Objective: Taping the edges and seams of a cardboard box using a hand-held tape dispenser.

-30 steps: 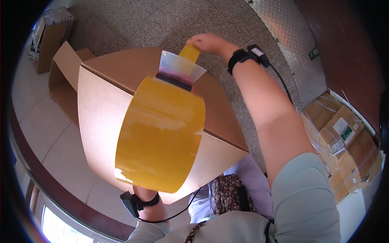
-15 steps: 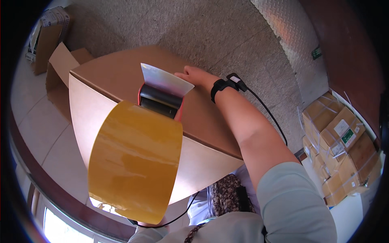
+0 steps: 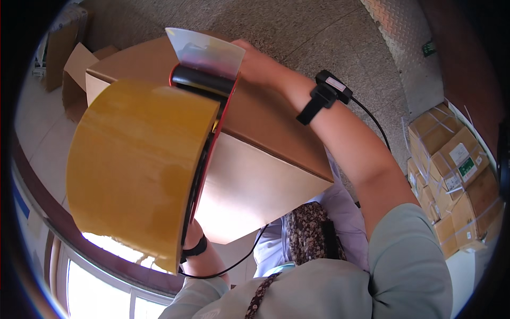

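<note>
Tape gun (image 3: 159, 151), aloft over brown box (image 3: 271, 119)'s near edge: red frame (image 3: 229, 102), black roller (image 3: 203, 80), translucent plate (image 3: 207, 53), broad glossy amber roll (image 3: 135, 165). Box contents hidden. Open carton (image 3: 74, 97) at left, flap (image 3: 81, 64) up, inside unclear. Left hand (image 3: 193, 234) mostly behind roll, grip can't be told. Right hand (image 3: 258, 65) at plate's edge, fingers hidden, spread unclear.

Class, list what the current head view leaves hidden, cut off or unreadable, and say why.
In the head view:
Left hand: hidden behind the tape roll.
Fingertips of the right hand: hidden behind the translucent plate.
Near side of the box: partly covered by the tape roll.
Print on the carton labels: too small.
Window: cut off by the lower edge.
</note>
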Available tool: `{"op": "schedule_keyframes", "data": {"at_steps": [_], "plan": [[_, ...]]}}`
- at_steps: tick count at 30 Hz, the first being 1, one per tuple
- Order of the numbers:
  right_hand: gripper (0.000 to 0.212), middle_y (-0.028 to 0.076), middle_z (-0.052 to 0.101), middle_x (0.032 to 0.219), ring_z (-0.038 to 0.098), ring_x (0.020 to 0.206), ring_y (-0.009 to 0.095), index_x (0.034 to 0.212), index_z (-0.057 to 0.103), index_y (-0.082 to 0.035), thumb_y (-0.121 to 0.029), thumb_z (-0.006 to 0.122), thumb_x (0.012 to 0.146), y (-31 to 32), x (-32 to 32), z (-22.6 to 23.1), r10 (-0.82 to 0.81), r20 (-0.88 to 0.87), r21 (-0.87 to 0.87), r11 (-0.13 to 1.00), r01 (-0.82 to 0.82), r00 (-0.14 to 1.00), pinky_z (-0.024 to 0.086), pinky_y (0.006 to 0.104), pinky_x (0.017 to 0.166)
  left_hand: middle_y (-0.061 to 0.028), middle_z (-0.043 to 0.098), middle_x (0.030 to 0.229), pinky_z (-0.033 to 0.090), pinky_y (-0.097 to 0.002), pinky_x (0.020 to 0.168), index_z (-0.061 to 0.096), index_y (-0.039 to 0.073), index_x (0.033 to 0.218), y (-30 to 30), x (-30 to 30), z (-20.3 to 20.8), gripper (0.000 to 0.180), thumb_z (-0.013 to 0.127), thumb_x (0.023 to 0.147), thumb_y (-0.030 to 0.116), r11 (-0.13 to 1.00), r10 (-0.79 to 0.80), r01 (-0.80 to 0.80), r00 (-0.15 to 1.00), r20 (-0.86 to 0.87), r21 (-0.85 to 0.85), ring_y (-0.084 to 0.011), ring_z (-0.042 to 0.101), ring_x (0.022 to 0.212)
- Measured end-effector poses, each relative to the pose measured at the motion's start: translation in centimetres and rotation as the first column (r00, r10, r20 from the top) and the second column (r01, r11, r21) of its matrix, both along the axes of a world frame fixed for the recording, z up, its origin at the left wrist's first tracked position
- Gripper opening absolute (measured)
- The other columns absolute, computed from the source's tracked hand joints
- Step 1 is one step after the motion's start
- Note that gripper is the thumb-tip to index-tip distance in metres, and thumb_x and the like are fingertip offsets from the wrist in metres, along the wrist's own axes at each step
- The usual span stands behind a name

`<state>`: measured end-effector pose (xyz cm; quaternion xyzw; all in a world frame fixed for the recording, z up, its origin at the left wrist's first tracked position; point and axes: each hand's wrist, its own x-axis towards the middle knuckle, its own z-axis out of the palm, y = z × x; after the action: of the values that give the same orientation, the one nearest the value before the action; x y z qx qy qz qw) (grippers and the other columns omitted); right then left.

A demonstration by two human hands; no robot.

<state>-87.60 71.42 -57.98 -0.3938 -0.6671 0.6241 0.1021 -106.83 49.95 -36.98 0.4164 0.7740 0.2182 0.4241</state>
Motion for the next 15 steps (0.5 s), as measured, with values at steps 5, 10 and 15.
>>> {"op": "schedule_keyframes", "data": {"at_steps": [5,10,15], "plan": [[0.048,0.022,0.017,0.151,0.012,0.141,0.038,0.143,0.033,-0.018,-0.038,0.026,0.1,-2.6,0.9,-0.4,0.3,-0.219,-0.051,0.947,-0.318,0.928,0.013,0.0415,0.115,-0.0093,0.059,0.099,0.046,-0.0286,0.07,0.055,-0.003,0.106,3.3,4.4,-0.9,0.026,0.065,0.083,0.0,0.997,-0.043,0.049,0.996,-0.079,0.065,-0.016,0.052,0.082],[0.049,0.023,0.013,0.152,0.005,0.14,0.043,0.144,0.03,-0.019,-0.038,0.019,0.101,-2.9,-2.2,-1.3,0.346,-0.346,-0.02,0.927,-0.376,0.872,0.01,0.0431,0.115,-0.0083,0.059,0.1,0.046,-0.029,0.072,0.057,-0.002,0.107,4.7,3.4,1.5,0.027,0.064,0.081,-0.003,0.995,-0.047,0.061,0.987,-0.155,0.081,-0.0146,0.051,0.085],[0.05,0.021,0.012,0.152,0.007,0.142,0.036,0.144,0.029,-0.013,-0.037,0.019,0.101,-3.8,-3.2,-11.6,0.321,-0.127,-0.06,0.942,-0.33,0.938,0.008,0.0401,0.116,-0.009,0.061,0.107,0.045,-0.0298,0.084,0.059,-0.001,0.109,6.3,4.7,0.5,0.031,0.065,0.078,-0.003,0.984,-0.034,0.045,0.997,-0.067,0.175,-0.0179,0.056,0.096]]}}
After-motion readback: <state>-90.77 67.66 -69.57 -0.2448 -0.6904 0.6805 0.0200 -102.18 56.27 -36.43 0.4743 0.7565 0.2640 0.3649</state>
